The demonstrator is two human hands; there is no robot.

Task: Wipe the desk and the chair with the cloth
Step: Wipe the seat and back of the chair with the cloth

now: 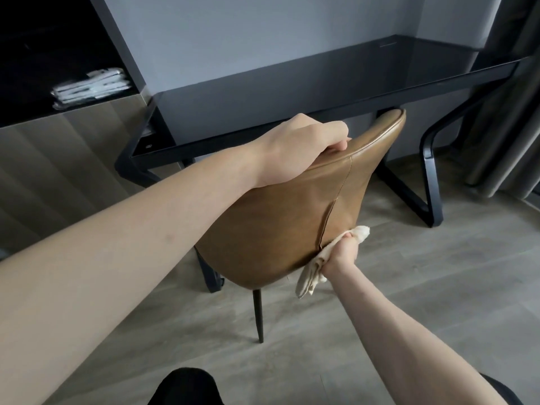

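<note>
A brown leather chair (280, 217) stands with its back toward me, tucked partly under the black glass desk (292, 95). My left hand (298, 150) grips the top edge of the chair back, fingers curled over it. My right hand (340, 254) holds a bunched beige cloth (309, 276) against the lower right of the chair back, beside the seam. Part of the cloth hangs below my fist and a tip sticks out above it.
A dark shelf unit (58, 54) at the left holds a stack of folded white items (90, 87). Grey curtains (508, 97) hang at the right. The desk's black metal legs (429, 182) stand on the grey wood floor. My knees show at the bottom edge.
</note>
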